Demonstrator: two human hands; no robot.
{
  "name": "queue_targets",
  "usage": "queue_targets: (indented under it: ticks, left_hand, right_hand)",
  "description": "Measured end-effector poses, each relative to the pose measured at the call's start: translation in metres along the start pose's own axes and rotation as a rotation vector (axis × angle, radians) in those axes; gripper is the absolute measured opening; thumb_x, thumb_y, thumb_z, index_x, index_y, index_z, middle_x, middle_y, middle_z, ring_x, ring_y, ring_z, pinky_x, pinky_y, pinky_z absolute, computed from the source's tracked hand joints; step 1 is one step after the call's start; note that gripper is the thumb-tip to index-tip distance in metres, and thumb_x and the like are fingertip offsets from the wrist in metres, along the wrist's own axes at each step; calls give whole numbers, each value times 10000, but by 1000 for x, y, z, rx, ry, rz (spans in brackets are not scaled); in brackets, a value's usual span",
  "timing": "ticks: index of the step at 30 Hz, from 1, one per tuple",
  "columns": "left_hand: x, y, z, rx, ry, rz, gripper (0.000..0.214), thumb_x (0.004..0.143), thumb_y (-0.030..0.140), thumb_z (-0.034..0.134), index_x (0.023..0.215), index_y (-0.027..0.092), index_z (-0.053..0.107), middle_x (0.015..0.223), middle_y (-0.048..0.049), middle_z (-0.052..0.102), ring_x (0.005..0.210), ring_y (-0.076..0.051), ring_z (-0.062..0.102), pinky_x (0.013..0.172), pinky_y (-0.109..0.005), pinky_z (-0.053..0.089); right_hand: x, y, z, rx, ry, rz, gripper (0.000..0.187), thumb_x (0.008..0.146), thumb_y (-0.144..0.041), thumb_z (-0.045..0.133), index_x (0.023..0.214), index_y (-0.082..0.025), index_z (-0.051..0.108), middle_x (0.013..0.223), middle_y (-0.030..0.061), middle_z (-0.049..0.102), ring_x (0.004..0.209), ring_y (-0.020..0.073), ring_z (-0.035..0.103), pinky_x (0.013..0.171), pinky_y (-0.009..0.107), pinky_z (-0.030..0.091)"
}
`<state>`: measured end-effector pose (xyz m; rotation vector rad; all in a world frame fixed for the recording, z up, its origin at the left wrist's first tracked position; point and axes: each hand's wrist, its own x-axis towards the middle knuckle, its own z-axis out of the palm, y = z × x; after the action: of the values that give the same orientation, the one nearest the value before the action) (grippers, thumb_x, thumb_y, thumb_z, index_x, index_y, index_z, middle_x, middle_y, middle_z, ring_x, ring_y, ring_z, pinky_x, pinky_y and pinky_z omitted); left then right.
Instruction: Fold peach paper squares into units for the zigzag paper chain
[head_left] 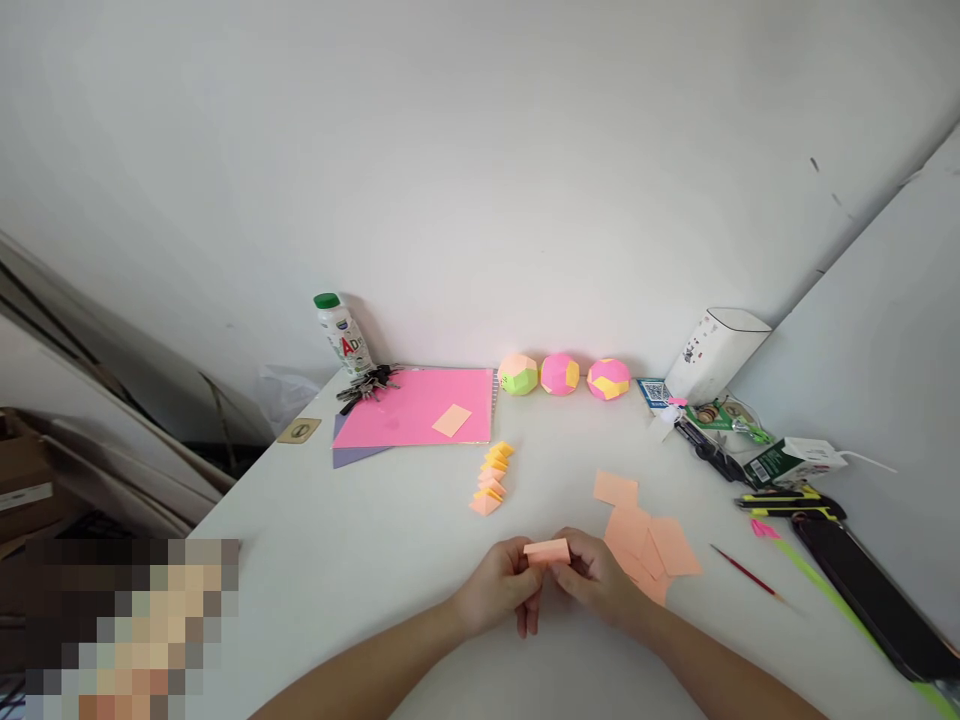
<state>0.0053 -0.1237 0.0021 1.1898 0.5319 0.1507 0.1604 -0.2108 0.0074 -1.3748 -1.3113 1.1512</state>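
Between both hands is a small piece of folded peach paper (547, 552), held just above the table near its front. My left hand (500, 585) pinches its left end with the thumb in front. At the right end, my right hand (596, 575) grips it between thumb and fingers. Loose peach paper sheets (630, 540) lie overlapping beside and behind my right hand. A short row of folded paper pieces (491, 478) in yellow and peach stands beyond my left hand.
Three paper balls (559, 374) line the wall. A pink sheet (420, 400) with keys (367, 385) on it lies back left, near a bottle (343, 335). To the right are a thin brush (750, 573), a utility knife (791, 502), a black case (874, 600) and a white container (716, 355).
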Motion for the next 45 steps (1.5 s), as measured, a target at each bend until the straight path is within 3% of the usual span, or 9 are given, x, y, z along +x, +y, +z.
queue_targets:
  ticks: [12, 20, 24, 27, 30, 34, 37, 41, 45]
  left_hand:
    - [-1, 4, 0, -42, 52, -38, 149, 731, 219, 532, 688, 181, 394, 440, 60, 530, 343, -120, 546, 296, -183, 387]
    - [2, -2, 2, -170, 163, 192, 403, 736, 407, 656, 712, 214, 302, 546, 60, 546, 522, -136, 606, 379, -201, 443]
    - [7, -7, -2, -170, 187, 241, 434, 739, 406, 663, 690, 218, 275, 514, 90, 508, 442, -104, 563, 385, -196, 427]
    - [9, -8, -7, -179, 130, 231, 417, 748, 408, 655, 693, 215, 289, 494, 87, 516, 389, -92, 531, 375, -198, 415]
    - [9, -5, -10, -180, 65, 211, 380, 738, 407, 668, 725, 198, 351, 521, 70, 545, 381, -86, 527, 385, -204, 424]
    - [7, 0, -13, -139, 2, 182, 367, 725, 407, 681, 921, 163, 490, 588, 57, 554, 391, -86, 538, 392, -216, 436]
    - [5, 3, -15, -81, -27, 148, 432, 720, 428, 675, 1023, 152, 536, 576, 57, 541, 379, -84, 523, 392, -225, 436]
    - [4, 3, -15, 36, -41, 124, 380, 736, 456, 645, 951, 146, 595, 526, 65, 498, 361, -61, 476, 397, -204, 394]
    - [3, 3, -13, 19, -80, 163, 336, 716, 453, 670, 799, 147, 559, 657, 14, 549, 510, -82, 514, 475, -227, 450]
  right_hand:
    - [-1, 2, -5, 115, 51, 78, 185, 831, -322, 526, 726, -170, 520, 597, -23, 499, 577, 117, 465, 551, 239, 376]
    - [0, 4, -1, 65, 75, 130, 260, 824, -361, 545, 675, -193, 415, 539, -51, 442, 504, 102, 441, 481, 225, 359]
    - [0, 11, 3, 62, 160, -2, 278, 807, -311, 556, 680, -215, 328, 654, -42, 435, 501, 88, 431, 459, 218, 378]
    - [-2, 17, 3, -44, 255, -231, 153, 793, -210, 539, 828, -230, 391, 928, 32, 488, 618, 111, 487, 521, 241, 431]
    - [-2, 21, 2, -244, 255, -414, 243, 796, -106, 469, 988, -253, 458, 1132, 88, 446, 709, 138, 516, 608, 288, 460]
    - [1, 23, -2, -288, 244, -391, 245, 812, -112, 436, 1001, -249, 511, 1212, 110, 408, 817, 180, 538, 608, 301, 469]
    - [4, 22, -3, -213, 273, -276, 86, 850, -211, 457, 857, -213, 543, 1146, 112, 461, 843, 191, 536, 586, 285, 465]
    - [5, 15, -5, -175, 246, -172, 220, 863, -338, 490, 704, -188, 519, 940, 79, 550, 718, 157, 517, 561, 267, 434]
    - [3, 9, -3, -180, 198, -103, 269, 837, -379, 528, 655, -184, 495, 637, -3, 514, 561, 119, 444, 512, 241, 368]
